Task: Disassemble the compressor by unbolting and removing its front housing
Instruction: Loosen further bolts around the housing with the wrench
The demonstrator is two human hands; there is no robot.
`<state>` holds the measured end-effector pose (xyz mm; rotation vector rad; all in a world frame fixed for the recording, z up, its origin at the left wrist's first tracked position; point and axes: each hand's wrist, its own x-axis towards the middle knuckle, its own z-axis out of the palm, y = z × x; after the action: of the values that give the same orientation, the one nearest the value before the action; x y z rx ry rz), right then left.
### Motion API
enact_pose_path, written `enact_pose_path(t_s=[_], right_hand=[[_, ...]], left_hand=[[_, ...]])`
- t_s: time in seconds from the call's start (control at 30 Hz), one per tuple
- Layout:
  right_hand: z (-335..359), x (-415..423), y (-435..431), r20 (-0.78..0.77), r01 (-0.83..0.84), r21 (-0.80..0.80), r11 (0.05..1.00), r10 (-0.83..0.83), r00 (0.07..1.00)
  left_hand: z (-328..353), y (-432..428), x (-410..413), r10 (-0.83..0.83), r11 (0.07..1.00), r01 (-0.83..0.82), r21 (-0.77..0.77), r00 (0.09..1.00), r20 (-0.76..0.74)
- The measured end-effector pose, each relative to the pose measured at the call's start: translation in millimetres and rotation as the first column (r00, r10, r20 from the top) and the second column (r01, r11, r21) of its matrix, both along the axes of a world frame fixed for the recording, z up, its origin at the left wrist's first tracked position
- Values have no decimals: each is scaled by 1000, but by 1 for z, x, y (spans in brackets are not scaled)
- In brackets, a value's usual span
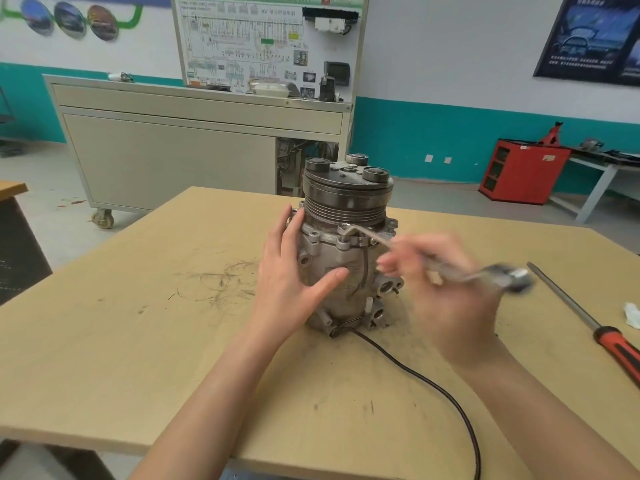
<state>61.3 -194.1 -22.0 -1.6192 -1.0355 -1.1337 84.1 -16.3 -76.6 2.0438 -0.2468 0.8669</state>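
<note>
Now: my two hands at the compressor, wrench set on a bolt

I see the compressor [346, 244] standing on end at the centre of the frame, on a scuffed tan table [173, 341], with its dark grooved pulley on top. My left hand [294, 271] lies flat against the compressor's left side, fingers straight and the thumb across the front of the body. My right hand [446, 292], right of centre and badly blurred, grips a bent metal wrench [367, 234]. The wrench's short end sits on a bolt [343, 239] at the flange just under the pulley. A black cable [415, 372] runs from the compressor's base toward the bottom edge. At the right edge lie a screwdriver [568, 306] with a red and black handle and a white scrap [632, 315].
</note>
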Motion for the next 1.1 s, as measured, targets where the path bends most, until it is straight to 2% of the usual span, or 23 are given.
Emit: enact_pose_path(t_s=[0.03,0.07,0.13,0.23,0.3,0.37,0.43,0.57,0.63,0.7,0.73,0.8,0.87,0.97,1.1], right_hand=[[0,5,-6,-232,-154,180,972,194,953],[2,13,-12,-390,-240,350,906,374,842],[7,34,-20,-548,-278,547,790,589,593],[13,58,-19,-632,-253,651,716,695,343],[13,67,-17,-648,-236,678,696,718,254],[13,69,-15,-635,-227,707,670,743,213],[16,66,-15,-606,-217,729,649,760,236],[39,51,-20,-540,-265,695,668,729,420],[57,43,-28,-513,-259,622,739,635,578],[74,32,-34,-486,-163,464,871,404,775],[81,26,-35,-470,-108,369,923,286,835],[86,11,-26,-480,-63,199,978,154,864],[79,2,-10,-442,48,-59,997,-69,894],[57,-2,15,-301,258,-399,880,-392,870],[43,0,31,-180,389,-562,730,-567,804]], left_hand=[[0,0,0,5,1000,-5,9,1000,-3],[0,0,0,6,1000,-6,11,1000,-6],[1,0,-1,12,1000,-12,14,1000,-9],[-1,1,-1,5,1000,-5,4,1000,-8],[-2,2,-1,2,1000,-2,-1,1000,-5],[-2,2,-1,4,1000,-4,0,1000,-10],[-2,2,0,4,1000,-4,0,1000,-18],[-2,3,0,-1,1000,1,-1,1000,-28],[-1,2,-1,-3,1000,3,2,999,-33],[-1,2,-1,-9,1000,9,3,999,-33],[-1,2,-1,-10,1000,10,2,999,-32],[-1,2,-1,-6,1000,6,-2,999,-34],[-2,2,0,-7,1000,7,-7,999,-33],[-2,1,0,-9,1000,9,-8,1000,-10],[-2,2,0,-8,1000,8,3,1000,13]])
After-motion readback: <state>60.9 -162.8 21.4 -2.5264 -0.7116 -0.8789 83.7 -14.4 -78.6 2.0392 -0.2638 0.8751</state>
